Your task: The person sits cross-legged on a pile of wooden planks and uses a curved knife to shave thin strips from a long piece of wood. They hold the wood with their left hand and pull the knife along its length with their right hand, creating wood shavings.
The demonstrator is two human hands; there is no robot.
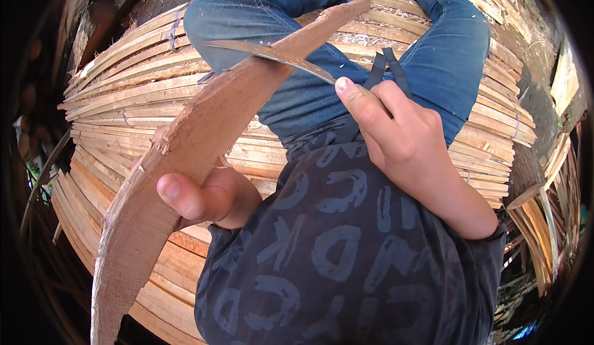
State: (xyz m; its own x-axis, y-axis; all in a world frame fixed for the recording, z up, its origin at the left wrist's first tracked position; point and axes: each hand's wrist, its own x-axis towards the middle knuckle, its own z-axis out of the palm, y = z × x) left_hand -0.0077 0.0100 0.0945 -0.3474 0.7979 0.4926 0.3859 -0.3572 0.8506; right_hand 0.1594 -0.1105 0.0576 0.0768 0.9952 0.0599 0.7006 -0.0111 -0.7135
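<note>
A long, rough-edged wooden board (204,113) slants from the lower left up across my legs. My left hand (201,193) grips it near its middle, thumb on the near face and the other fingers mostly hidden behind the wood. In my right hand (390,119) is a knife (272,53) with a long, narrow, slightly curved blade; its handle is covered by my fingers. The blade lies across the board's upper part, touching its edge, and its tip points left past the wood. My right thumb presses along the back end of the blade.
Beneath me several rows of thin wooden slats (130,94) lie side by side, some tied with bluish strips. My jeans-covered legs (241,20) are bent under the board's far end. Wood shavings (365,39) lie between them. Split wood pieces (544,215) are heaped at the right.
</note>
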